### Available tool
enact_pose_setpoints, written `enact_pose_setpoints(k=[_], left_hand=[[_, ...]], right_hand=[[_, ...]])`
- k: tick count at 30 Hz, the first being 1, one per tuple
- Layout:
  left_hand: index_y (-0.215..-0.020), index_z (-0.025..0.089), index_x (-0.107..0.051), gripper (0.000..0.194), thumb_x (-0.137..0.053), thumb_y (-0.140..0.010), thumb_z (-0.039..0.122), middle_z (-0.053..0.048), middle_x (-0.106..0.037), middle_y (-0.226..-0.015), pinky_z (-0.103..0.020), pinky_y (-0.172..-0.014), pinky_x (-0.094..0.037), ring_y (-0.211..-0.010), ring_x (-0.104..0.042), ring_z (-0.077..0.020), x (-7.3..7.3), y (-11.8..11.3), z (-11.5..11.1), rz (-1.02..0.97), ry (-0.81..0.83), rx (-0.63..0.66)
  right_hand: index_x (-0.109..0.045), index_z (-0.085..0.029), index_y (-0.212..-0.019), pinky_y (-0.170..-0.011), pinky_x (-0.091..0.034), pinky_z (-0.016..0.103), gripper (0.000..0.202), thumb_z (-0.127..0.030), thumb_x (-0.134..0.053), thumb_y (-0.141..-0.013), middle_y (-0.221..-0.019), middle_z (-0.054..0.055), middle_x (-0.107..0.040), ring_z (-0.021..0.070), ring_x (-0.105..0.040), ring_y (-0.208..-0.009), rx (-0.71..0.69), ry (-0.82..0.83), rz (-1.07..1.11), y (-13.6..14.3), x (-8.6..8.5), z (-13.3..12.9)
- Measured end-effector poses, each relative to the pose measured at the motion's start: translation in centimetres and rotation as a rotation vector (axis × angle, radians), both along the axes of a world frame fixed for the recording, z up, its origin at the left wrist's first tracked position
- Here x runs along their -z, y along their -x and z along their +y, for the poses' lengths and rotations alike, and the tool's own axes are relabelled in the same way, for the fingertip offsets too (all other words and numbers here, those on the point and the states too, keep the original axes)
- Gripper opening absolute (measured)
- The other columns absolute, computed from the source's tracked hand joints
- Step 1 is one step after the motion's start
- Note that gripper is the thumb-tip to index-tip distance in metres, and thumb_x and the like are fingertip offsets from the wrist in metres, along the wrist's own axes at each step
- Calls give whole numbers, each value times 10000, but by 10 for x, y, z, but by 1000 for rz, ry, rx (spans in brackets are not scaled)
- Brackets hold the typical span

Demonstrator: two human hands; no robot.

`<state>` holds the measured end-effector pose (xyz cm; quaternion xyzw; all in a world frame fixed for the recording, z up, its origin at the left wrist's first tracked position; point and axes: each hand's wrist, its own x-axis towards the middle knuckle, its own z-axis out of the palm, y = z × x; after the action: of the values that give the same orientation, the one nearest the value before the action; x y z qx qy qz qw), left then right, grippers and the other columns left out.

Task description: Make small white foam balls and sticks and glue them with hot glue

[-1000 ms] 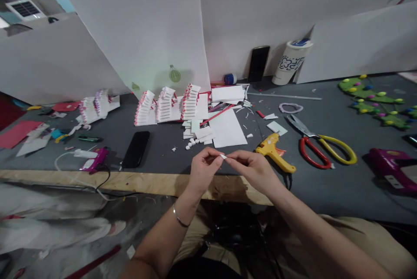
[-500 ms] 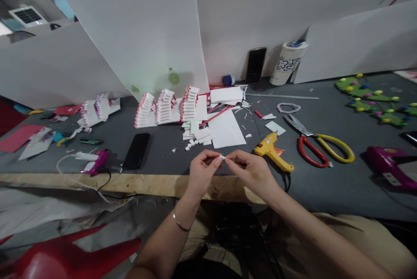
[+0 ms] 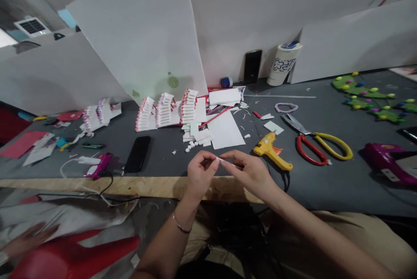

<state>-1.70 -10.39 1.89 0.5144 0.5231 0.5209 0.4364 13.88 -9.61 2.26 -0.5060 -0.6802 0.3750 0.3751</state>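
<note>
Over the table's front edge, my left hand [image 3: 202, 174] pinches a tiny white piece [image 3: 219, 159] between thumb and fingertips. My right hand [image 3: 249, 172] meets it from the other side, its fingertips touching the same piece. Just beyond my hands lie small white rolls [image 3: 190, 146] and a blank white sheet [image 3: 226, 131]. Further back stand rows of white rolled sticks with red ends [image 3: 145, 114] on white card. To the right of my right hand rests a yellow glue gun [image 3: 273, 151], with small pale cards [image 3: 273, 128] behind it.
Scissors [image 3: 312, 138] with red and yellow handles lie right. A black phone [image 3: 138, 154] and a purple power strip [image 3: 98, 165] are left. At the back stand a patterned cup [image 3: 284, 64] and another phone [image 3: 252, 66]. Another person's hand [image 3: 32, 237] shows lower left, by a red chair [image 3: 78, 255].
My right fingers have shifted and straightened against the white piece, which now shows less. The view has moved slightly. Another person's hand has appeared at the lower left.
</note>
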Motion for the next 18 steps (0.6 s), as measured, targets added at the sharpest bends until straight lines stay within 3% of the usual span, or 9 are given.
enact_pose_setpoints(k=[10,13,18], left_hand=[[-717,177,-600,78,-619,-793,168,1,-579,-714,-222,-615,-456,-677,-553,-118,1,-5,-1,402,-495,-120],[-740,178,-620,67,-622,-806,166,-4,-594,-729,-239,-657,-470,-702,-569,-124,0,-2,0,435,-531,-90],[-745,175,-629,73,-630,-811,207,-14,-607,-744,-221,-615,-473,-686,-572,-120,-1,3,0,357,-433,-23]], right_hand=[[-696,-178,-738,-461,-292,210,251,-380,-560,-798,-515,-35,-522,96,-424,-471,24,43,116,2,-5,-1],[-688,-177,-750,-467,-303,208,240,-372,-559,-805,-529,-35,-528,96,-428,-480,30,51,124,3,-5,-1],[-686,-185,-757,-451,-262,212,224,-365,-564,-810,-498,-52,-457,91,-380,-467,36,27,95,3,-2,-3]])
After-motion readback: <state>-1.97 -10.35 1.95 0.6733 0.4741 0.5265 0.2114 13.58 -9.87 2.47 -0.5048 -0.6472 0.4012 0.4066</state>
